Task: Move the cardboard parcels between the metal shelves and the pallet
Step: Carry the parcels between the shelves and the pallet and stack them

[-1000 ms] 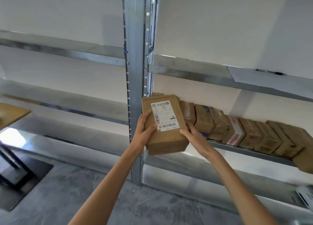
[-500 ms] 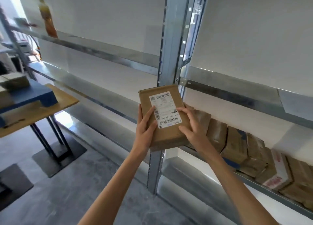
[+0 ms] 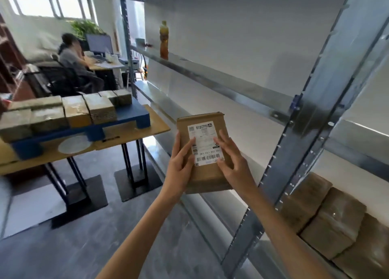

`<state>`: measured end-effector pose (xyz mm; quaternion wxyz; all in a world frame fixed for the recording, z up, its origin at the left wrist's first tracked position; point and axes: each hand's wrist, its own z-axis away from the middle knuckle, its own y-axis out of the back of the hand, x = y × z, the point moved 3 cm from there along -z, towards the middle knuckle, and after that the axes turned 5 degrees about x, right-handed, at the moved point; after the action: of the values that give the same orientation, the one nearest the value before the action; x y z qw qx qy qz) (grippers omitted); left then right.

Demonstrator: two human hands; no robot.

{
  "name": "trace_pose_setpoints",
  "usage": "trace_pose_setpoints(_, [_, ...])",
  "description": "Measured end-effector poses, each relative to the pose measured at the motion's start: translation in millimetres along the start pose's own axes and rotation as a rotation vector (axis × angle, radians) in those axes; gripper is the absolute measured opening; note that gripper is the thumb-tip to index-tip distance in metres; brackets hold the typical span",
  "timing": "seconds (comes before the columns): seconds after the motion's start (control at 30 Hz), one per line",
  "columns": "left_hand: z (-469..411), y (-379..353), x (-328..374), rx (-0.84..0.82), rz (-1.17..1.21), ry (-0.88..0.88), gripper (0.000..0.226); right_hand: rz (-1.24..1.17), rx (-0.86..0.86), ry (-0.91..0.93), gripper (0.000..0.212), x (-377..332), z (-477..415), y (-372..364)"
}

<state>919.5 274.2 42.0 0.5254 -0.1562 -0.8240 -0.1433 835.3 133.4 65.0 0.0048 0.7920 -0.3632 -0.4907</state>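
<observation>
A flat cardboard parcel (image 3: 205, 173) with a white barcode label is held in the air in front of me, clear of the metal shelves (image 3: 231, 83). My left hand (image 3: 181, 167) grips its left edge, thumb on the label. My right hand (image 3: 233, 163) holds its right side, fingers spread over the label. Several more parcels (image 3: 328, 222) lie in a row on a lower shelf at the right. To the left, a blue pallet (image 3: 130, 114) on a wooden table (image 3: 155, 127) carries several parcels (image 3: 73, 110).
A shelf upright (image 3: 299, 142) stands just right of my hands. An orange drink bottle (image 3: 164, 40) stands on an upper shelf. Table legs with black base plates (image 3: 136, 179) are on the grey floor. A person sits at a desk (image 3: 71, 62) in the back.
The parcel has come off the lower shelf and swung left with my view. The pallet table and the seated person have come into sight; the shelf's parcel row slid to the right edge.
</observation>
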Motion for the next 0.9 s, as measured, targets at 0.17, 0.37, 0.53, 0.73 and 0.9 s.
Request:
trace_pose_setpoints(0.17, [-59, 62, -26, 0.076, -0.123, -0.052, 0.036, 0.043, -0.045, 0.067, 0.050, 16, -67, -70])
trace_pose_setpoints(0.37, [-119, 125, -53, 0.136, -0.294, -0.050, 0.031, 0.065, -0.093, 0.122, 0.046, 28, -127, -144])
trace_pose_setpoints(0.53, [-156, 157, -80, 0.182, -0.342, 0.003, 0.032, 0.053, -0.127, 0.107, 0.045, 44, -168, -186])
trace_pose_setpoints(0.73, [-211, 177, -113, 0.235, -0.386, 0.032, 0.034, 0.048, -0.176, 0.110, 0.045, 80, -231, -226])
trace_pose_setpoints(0.9, [-279, 185, -154, 0.263, -0.412, 0.071, 0.032, 0.011, -0.214, 0.084, 0.044, 127, -299, -260])
